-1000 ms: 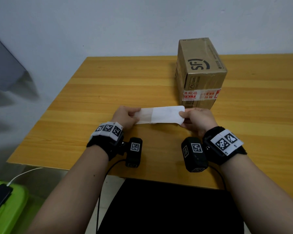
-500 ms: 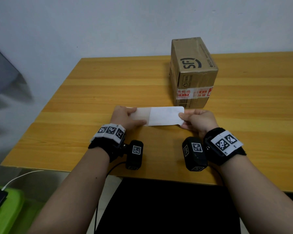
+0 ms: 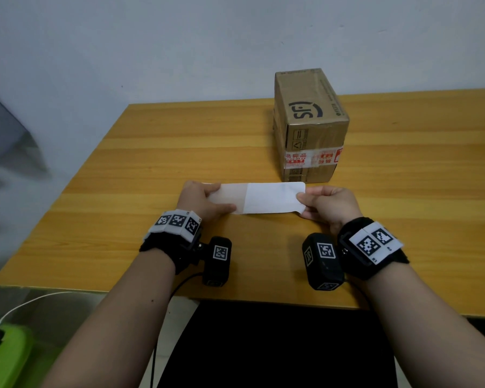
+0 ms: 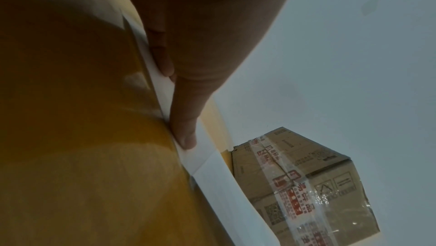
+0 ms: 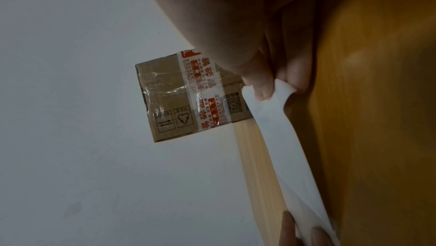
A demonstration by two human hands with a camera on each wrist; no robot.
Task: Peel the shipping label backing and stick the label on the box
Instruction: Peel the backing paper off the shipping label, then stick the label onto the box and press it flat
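Note:
A white shipping label (image 3: 272,196) is stretched level between my two hands, just above the wooden table (image 3: 151,163). Its left part, a duller translucent backing (image 3: 230,195), is pinched by my left hand (image 3: 205,201) between thumb and fingers; the left wrist view shows the thumb (image 4: 184,119) lying along the backing (image 4: 200,155). My right hand (image 3: 326,205) pinches the label's right end, its thumb on top in the right wrist view over the label (image 5: 271,119). The brown cardboard box (image 3: 308,127) with red-and-white tape stands upright just behind the label; it also shows as the box (image 4: 306,184) and the box (image 5: 184,97).
The table's front edge (image 3: 235,299) runs just behind my wrists. A grey wall (image 3: 207,46) rises behind the table. A green bin (image 3: 3,357) with a dark phone and a white cable sits on the floor at lower left.
The duller backing strip at the left has grown wider, and the seam between it and the white label has shifted right. Both hands keep their pinch; the camera has shifted slightly.

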